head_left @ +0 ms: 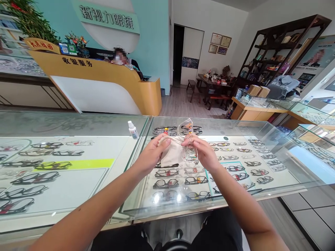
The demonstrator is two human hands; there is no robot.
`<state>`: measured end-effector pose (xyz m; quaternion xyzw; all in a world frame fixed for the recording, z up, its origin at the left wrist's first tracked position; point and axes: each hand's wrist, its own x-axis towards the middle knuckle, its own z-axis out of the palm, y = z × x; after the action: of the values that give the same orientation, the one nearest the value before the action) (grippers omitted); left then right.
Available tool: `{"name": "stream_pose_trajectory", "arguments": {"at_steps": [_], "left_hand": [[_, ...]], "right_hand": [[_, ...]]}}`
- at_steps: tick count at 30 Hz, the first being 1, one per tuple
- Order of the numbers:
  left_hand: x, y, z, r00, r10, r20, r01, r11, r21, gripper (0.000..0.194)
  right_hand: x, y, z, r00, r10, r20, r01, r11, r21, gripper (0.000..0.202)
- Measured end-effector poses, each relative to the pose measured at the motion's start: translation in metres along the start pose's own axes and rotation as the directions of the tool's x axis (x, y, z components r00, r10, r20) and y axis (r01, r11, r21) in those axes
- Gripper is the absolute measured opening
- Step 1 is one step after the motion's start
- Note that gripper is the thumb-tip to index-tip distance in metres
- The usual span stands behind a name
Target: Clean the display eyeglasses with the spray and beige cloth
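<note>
Clear-framed eyeglasses (189, 156) are held upright on end above the glass counter, with my right hand (202, 150) closed around their middle. One lens rim rises above the fingers and the other hangs below them. My left hand (153, 153), just to the left, pinches what looks like a pale cloth (170, 156) that hangs toward the counter. A thin, pale strip stretches between the two hands; I cannot tell whether it is the cloth's edge or a temple arm. A small white spray bottle (133, 130) stands on the glass, left of my hands.
The glass display counter (209, 202) holds rows of eyeglasses under its top. Another display case (86, 122) adjoins on the left. A person (121, 57) sits behind the yellow reception desk (104, 75). At the right are a wooden shelf (269, 45) and more cases.
</note>
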<state>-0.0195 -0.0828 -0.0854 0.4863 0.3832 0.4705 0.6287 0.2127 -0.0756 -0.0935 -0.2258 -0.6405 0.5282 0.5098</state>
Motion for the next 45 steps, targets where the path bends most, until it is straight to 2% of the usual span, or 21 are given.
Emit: {"name": "stream_pose_trajectory", "arguments": {"at_steps": [9,17,21,25,28,33,38,41,45], "left_hand": [[0.001,-0.004,0.0,1.0,0.027,-0.009,-0.027,1.0,-0.003,0.064],[0.004,0.003,0.002,0.995,-0.016,-0.094,0.002,0.989,-0.145,0.073],[0.008,0.007,-0.002,0.991,-0.007,-0.131,-0.023,0.974,-0.224,0.06],[0.012,0.011,-0.009,0.977,0.021,-0.211,-0.078,0.962,-0.263,0.035],[0.014,0.015,-0.011,0.969,0.047,-0.243,-0.113,0.958,-0.265,0.025],[0.014,0.02,-0.01,0.983,0.07,-0.17,-0.114,0.957,-0.266,0.025],[0.011,0.032,-0.011,0.994,-0.004,-0.105,-0.022,0.97,-0.244,0.02],[0.011,0.049,-0.007,0.988,0.085,-0.127,-0.104,0.983,-0.15,0.027],[0.018,0.077,0.007,0.943,0.274,-0.186,-0.274,0.961,0.029,0.037]], "right_hand": [[0.0,0.001,0.001,1.0,0.023,-0.021,-0.023,1.0,-0.012,0.033],[0.001,0.001,0.0,0.999,0.014,-0.033,-0.013,1.0,0.007,0.031],[0.001,0.001,-0.001,1.0,0.01,-0.029,-0.01,1.0,0.004,0.031],[0.001,-0.001,0.001,1.0,0.019,-0.023,-0.019,0.999,0.031,0.031],[0.0,-0.003,0.005,0.999,0.034,0.022,-0.036,0.997,0.065,0.031],[0.0,-0.007,0.012,0.99,0.048,0.133,-0.052,0.998,0.029,0.036],[0.004,-0.01,0.012,0.978,0.087,0.188,-0.081,0.996,-0.039,0.04],[0.009,-0.017,0.015,0.978,0.078,0.194,-0.079,0.997,-0.004,0.038],[0.019,-0.029,0.025,0.986,0.067,0.15,-0.075,0.996,0.053,0.037]]}}
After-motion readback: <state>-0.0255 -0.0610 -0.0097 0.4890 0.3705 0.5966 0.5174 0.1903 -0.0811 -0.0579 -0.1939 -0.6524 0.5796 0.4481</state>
